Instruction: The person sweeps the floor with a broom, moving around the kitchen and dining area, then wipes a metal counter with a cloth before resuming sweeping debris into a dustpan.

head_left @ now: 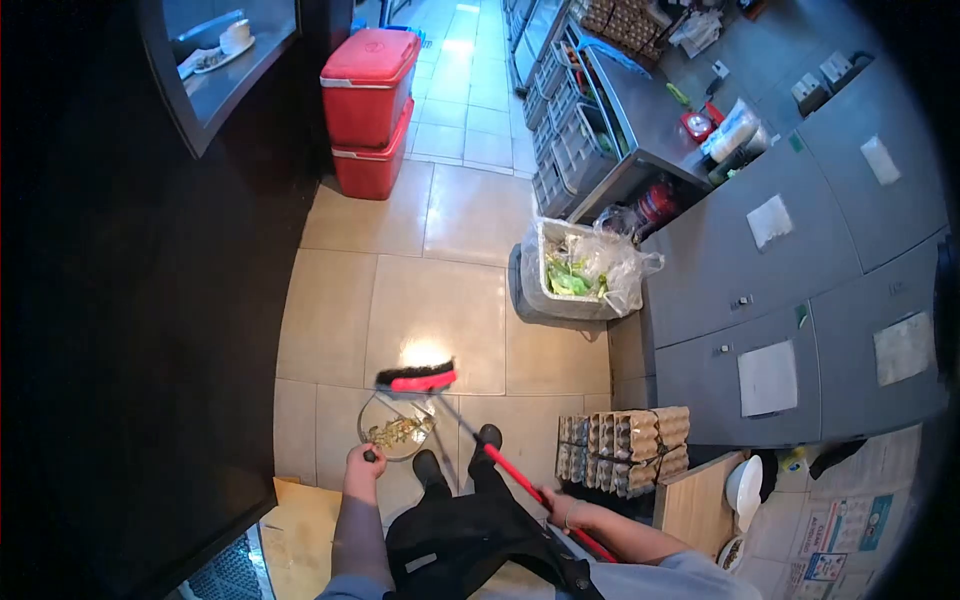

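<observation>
My left hand is closed around the dark grip of a clear, round, thin-rimmed dish low over the floor tiles. Yellowish-green food scraps lie within its rim. My right hand wraps around the red shaft of a broom. The shaft slants across in front of my legs to the broom's red head. Its black bristles point away from me, and the head sits just beyond the dish's far rim. My dark shoes stand close to the dish.
A white bin lined with plastic holds green vegetable scraps. Stacked egg trays stand right of my feet, below grey cabinets. Two red cool boxes are stacked at the back left. Cardboard lies by the dark left wall.
</observation>
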`<action>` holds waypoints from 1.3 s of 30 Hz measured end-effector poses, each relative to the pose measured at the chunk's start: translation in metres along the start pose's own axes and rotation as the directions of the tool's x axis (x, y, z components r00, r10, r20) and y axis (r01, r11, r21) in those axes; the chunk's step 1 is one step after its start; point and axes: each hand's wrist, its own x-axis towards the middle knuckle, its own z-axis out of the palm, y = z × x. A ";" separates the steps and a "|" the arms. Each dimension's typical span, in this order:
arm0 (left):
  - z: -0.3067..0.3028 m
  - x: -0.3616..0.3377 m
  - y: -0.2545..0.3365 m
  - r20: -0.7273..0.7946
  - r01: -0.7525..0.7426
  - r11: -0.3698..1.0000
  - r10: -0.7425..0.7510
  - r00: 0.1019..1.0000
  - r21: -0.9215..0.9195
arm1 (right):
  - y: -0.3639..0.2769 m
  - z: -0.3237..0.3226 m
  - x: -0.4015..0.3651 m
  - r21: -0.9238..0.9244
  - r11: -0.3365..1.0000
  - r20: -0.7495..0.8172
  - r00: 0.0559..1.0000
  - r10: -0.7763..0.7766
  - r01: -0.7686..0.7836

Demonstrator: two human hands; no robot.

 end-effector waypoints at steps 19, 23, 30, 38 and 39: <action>-0.074 0.026 -0.005 0.082 0.006 0.999 -0.003 0.997 -0.045 | 0.091 0.041 0.013 -0.138 0.915 0.138 0.922 -0.362 0.380; -0.080 -0.053 -0.017 -0.071 0.133 0.986 -0.126 0.989 0.096 | 0.065 0.005 -0.008 0.158 0.985 -0.046 0.997 -0.061 0.067; -0.087 -0.045 -0.053 -0.144 0.181 0.924 -0.139 0.980 0.337 | 0.098 -0.020 0.060 0.430 0.902 -0.232 0.971 0.057 0.050; -0.082 0.009 -0.116 -0.127 0.045 0.965 -0.012 0.992 0.258 | 0.104 0.140 0.011 0.562 0.825 0.026 0.995 -0.095 0.064; -0.084 0.012 -0.119 -0.118 0.039 0.967 -0.009 0.993 0.253 | 0.104 0.146 0.006 0.510 0.857 0.172 0.985 -0.015 -0.076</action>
